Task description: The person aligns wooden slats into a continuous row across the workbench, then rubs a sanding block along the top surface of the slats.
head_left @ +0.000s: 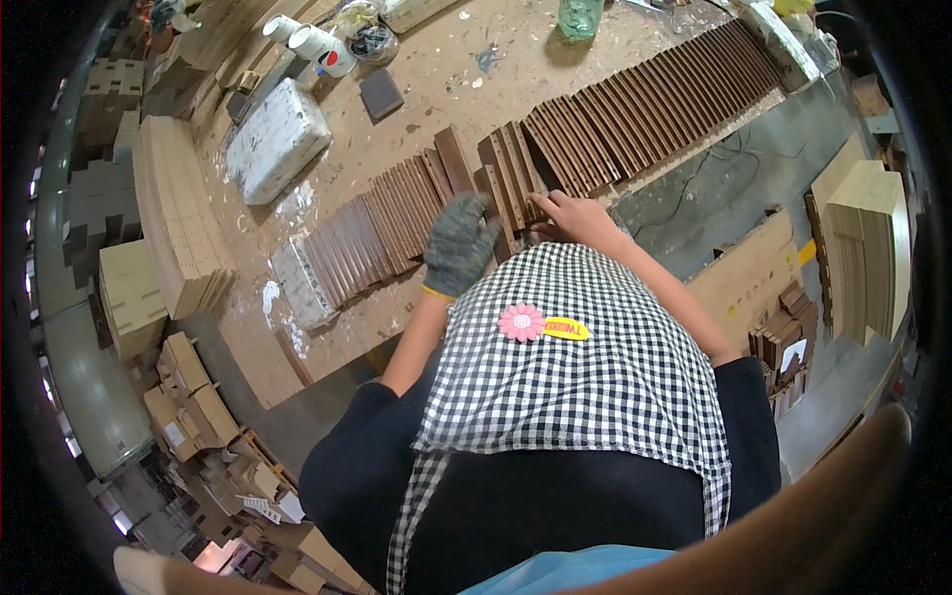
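Observation:
Dark brown wooden slats stand on edge in a long row [645,114] running to the far right, and more slats make a row [377,233] to the left. Between these rows, a few loose slats [509,164] lean at an angle in front of me. My left hand [461,245], in a grey glove with a yellow cuff, is closed at the right end of the left row; its fingers curl and hide whatever is in them. With bare fingers bent, my right hand [575,218] grips the near end of one loose slat.
White paint-stained blocks stand at the left row's end [302,283], behind it [278,139] and at the far right [783,50]. A dark square pad [381,95], white cups [322,50] and a green glass jar [579,18] are on the workbench [436,89]. Stacked boards [863,248] stand right.

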`<state>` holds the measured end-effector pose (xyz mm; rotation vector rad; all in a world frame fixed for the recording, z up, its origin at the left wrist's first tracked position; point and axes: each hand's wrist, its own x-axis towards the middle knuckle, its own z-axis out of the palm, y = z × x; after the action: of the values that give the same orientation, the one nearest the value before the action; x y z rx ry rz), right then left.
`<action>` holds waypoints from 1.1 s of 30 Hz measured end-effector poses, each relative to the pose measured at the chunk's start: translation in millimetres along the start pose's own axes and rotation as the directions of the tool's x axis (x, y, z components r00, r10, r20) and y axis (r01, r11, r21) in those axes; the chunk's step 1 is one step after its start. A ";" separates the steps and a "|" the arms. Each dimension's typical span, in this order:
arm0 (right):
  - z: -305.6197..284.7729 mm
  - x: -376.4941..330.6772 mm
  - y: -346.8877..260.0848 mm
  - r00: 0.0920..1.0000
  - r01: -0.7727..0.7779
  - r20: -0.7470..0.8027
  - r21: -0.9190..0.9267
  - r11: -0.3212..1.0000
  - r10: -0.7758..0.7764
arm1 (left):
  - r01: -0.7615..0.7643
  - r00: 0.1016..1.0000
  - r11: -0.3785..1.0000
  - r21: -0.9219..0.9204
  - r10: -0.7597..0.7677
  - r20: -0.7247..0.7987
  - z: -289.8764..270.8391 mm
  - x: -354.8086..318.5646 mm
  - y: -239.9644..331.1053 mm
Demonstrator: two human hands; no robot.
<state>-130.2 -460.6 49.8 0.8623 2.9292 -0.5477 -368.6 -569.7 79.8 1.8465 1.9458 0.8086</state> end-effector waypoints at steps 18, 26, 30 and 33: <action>-2.8 40.9 -41.5 0.928 -0.366 -0.073 -0.007 0.931 0.364 | 0.652 0.712 0.756 -0.067 -0.579 0.396 49.0 10.7 10.6; -9.1 28.6 -37.0 0.963 -0.202 -0.208 -0.133 0.970 0.172 | 0.531 0.719 0.825 0.193 -0.559 0.412 30.5 24.7 27.5; -28.0 21.7 -41.9 0.981 -0.056 -0.190 -0.042 0.998 0.047 | 0.302 0.947 0.953 0.042 -0.304 0.107 -4.6 45.4 18.1; -24.6 17.0 -44.3 1.000 -0.018 -0.001 0.023 1.000 0.018 | 0.212 0.902 0.945 0.248 -0.287 0.322 -14.7 68.8 3.2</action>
<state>-166.7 -478.0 84.9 0.8903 2.9188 -0.5808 -381.7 -504.3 102.7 1.6573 2.0261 0.1792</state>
